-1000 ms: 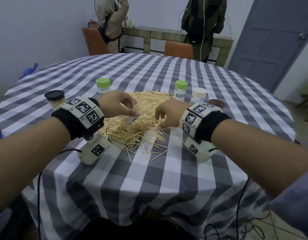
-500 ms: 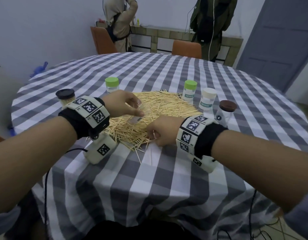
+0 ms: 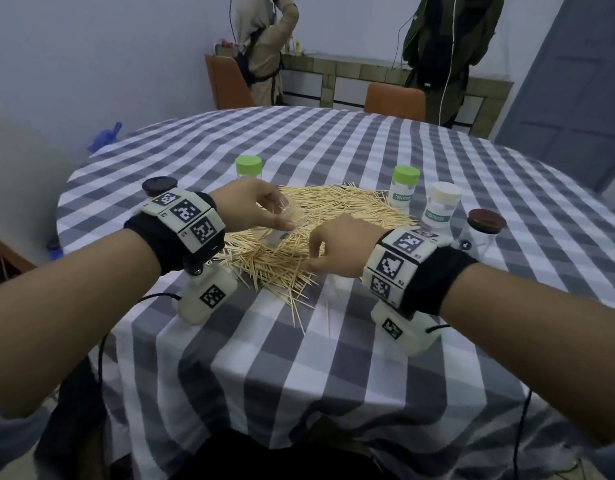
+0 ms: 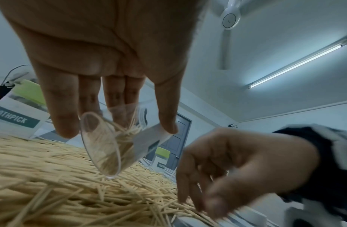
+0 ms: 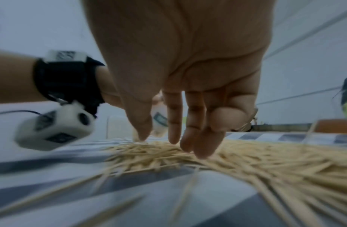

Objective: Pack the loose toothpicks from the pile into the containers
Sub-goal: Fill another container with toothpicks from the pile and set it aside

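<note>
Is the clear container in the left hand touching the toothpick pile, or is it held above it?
Cannot tell. In the left wrist view the clear container, held tilted by the left hand, meets the toothpick pile at its lowest edge, but neither contact nor gap shows plainly.

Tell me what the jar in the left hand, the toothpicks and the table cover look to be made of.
Jar: clear, glossy plastic by the look, though glass is possible; the toothpicks inside and the fingers behind show through its wall.
Toothpicks: pale, matt wood or bamboo; thin, straw-coloured sticks.
Table cover: woven cloth, probably; grey and white checks, hanging in soft folds over the edge.
</note>
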